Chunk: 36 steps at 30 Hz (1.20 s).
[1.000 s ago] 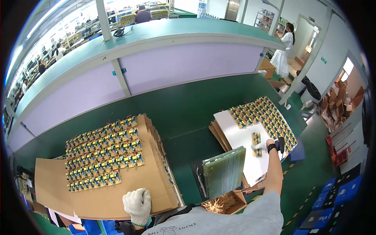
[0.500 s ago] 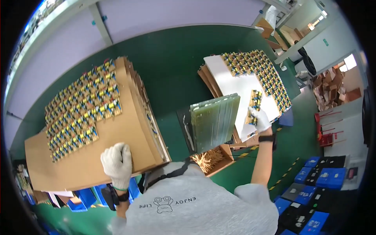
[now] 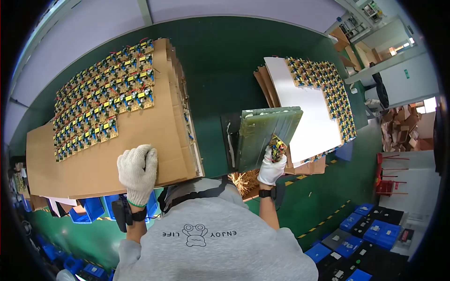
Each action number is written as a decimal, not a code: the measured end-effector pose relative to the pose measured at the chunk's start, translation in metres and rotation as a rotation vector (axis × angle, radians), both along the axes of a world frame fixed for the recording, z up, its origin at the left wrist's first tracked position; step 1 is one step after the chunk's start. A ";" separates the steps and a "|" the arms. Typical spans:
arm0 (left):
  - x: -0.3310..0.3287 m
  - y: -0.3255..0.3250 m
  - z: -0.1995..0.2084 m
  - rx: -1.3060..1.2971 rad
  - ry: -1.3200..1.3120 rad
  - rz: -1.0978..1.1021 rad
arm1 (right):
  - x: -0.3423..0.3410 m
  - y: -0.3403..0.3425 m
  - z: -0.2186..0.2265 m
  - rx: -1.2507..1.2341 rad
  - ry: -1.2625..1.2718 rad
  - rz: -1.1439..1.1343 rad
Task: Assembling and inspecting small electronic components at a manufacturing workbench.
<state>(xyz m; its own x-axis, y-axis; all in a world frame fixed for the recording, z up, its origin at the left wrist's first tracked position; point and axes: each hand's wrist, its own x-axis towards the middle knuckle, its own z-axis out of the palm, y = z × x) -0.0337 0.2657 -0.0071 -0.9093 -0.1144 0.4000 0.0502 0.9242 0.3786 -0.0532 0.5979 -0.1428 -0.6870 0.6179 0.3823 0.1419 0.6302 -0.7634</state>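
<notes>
My right hand [image 3: 272, 169], in a white glove, grips a small circuit board [image 3: 278, 147] with yellow and dark parts. It is in front of the upright greenish translucent block [image 3: 267, 133]; whether the board touches it I cannot tell. My left hand [image 3: 138, 173], in a knitted white glove, is curled closed on the brown cardboard sheet [image 3: 164, 136] near its front edge, with nothing visible in it. On that sheet lie rows of similar circuit boards [image 3: 105, 96]. More boards [image 3: 335, 89] cover the far and right parts of a white sheet [image 3: 309, 124] at the right.
Layered cardboard lies under both sheets. A box of straw-coloured pieces [image 3: 244, 182] sits below the green block. Blue bins [image 3: 86, 210] stand beneath the table at left. Blue and black crates [image 3: 382, 232] and a red rack [image 3: 386, 180] are on the floor at right.
My right hand has moved left and toward me with circuit board from the white sheet to the green block. My left hand stays curled on the cardboard. The view has shifted slightly.
</notes>
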 end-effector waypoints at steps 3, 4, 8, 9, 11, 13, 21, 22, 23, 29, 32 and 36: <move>-0.001 0.001 0.000 -0.002 -0.004 0.005 | -0.004 0.005 -0.001 0.017 -0.090 -0.077; -0.001 0.001 0.000 -0.009 0.018 0.005 | -0.005 0.008 -0.003 -0.089 -0.038 -0.017; -0.003 0.001 0.000 0.011 -0.024 0.012 | -0.005 0.026 -0.017 -0.156 -0.004 0.075; -0.003 0.001 0.000 0.006 -0.022 0.020 | -0.008 0.020 -0.004 -0.158 -0.009 0.090; -0.004 0.000 -0.002 0.003 -0.022 0.032 | -0.010 0.008 0.036 -0.168 0.089 0.021; -0.005 0.001 -0.003 -0.017 -0.007 0.043 | -0.019 0.005 0.051 -0.328 0.166 0.023; -0.006 0.002 -0.002 -0.003 -0.010 0.036 | -0.023 -0.003 0.021 -0.150 -0.058 0.011; -0.006 0.002 -0.002 -0.011 0.020 0.033 | -0.020 -0.004 0.016 -0.031 -0.019 -0.014; -0.006 0.002 -0.002 -0.008 0.019 0.032 | -0.020 -0.004 0.015 -0.028 -0.020 -0.014; -0.005 0.001 -0.003 -0.006 0.042 0.029 | -0.032 0.051 -0.027 -0.004 -0.138 0.111; -0.002 0.001 0.000 -0.009 -0.047 0.044 | -0.029 0.041 -0.020 0.178 -0.121 0.063; -0.004 0.002 -0.002 -0.012 0.012 0.045 | -0.013 0.012 -0.006 0.019 -0.179 -0.074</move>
